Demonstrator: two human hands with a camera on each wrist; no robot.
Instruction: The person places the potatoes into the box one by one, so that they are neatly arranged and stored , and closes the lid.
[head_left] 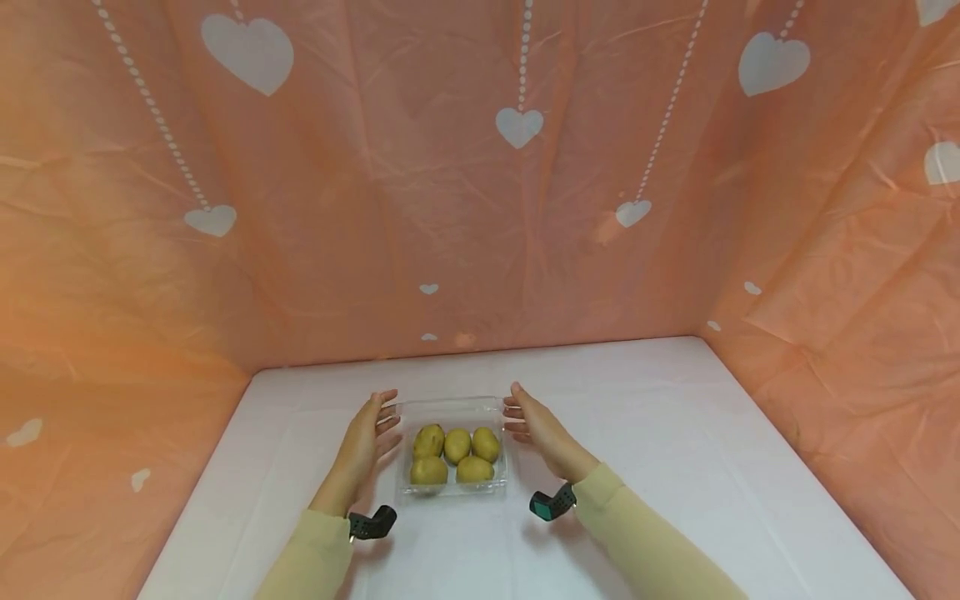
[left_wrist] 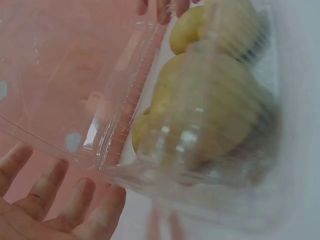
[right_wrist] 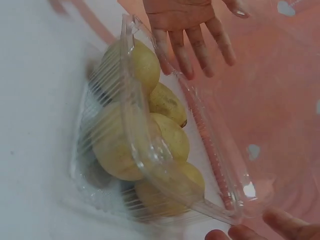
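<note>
A clear plastic clamshell box (head_left: 453, 490) sits on the table, its transparent lid (left_wrist: 65, 100) swung up on the far side. Inside lie several smooth yellow oval fruits (head_left: 457, 447) in two rows; their exact kind is hard to tell. On the box's left, my left hand (head_left: 362, 442) has its fingers extended and spread beside the lid's edge. My right hand (head_left: 546, 429) mirrors it on the right, fingertips close to the lid's other edge. Whether any fingertip touches the plastic cannot be told. Neither hand grips anything.
White cloth covers the table (head_left: 675, 467). Pink-orange curtains (head_left: 390, 208) with white hearts hang behind it and on both sides. Each wrist carries a black strapped-on camera (head_left: 373, 522).
</note>
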